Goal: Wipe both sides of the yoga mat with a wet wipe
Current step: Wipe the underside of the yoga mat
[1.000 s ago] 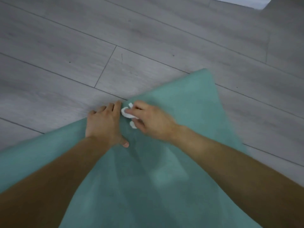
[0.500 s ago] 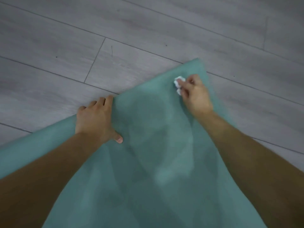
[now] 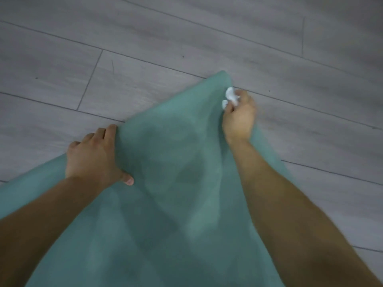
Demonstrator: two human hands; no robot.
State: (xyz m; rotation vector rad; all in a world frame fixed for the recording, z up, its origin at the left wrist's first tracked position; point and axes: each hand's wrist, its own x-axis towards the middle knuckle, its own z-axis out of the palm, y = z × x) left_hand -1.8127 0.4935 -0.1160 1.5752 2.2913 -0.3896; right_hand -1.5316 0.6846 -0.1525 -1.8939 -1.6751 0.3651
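The mat [image 3: 165, 204] is teal and lies on the grey plank floor [image 3: 145, 38], set at an angle to the boards so that one corner points away from the person, toward the upper middle of the view, while the rest spreads wide toward the bottom edge. Its surface is uneven in tone, with darker patches across the middle and a paler patch lower down toward the right. The wipe [image 3: 230, 96] is a small crumpled white wad at the mat's right edge, just short of that far corner. The right hand [image 3: 239, 118] holds it, fingers curled round it so that only bits of white show past the fingertips, and the hand sits over the mat's right border with the forearm running back across the mat to the lower right. The left hand [image 3: 95, 157] lies flat on the mat's left edge, well apart from the right one; its fingers are straight and close together, reaching over the border onto the floor, and the thumb is spread out to the side, pressed on the mat. The left forearm runs back to the lower left corner of the view.
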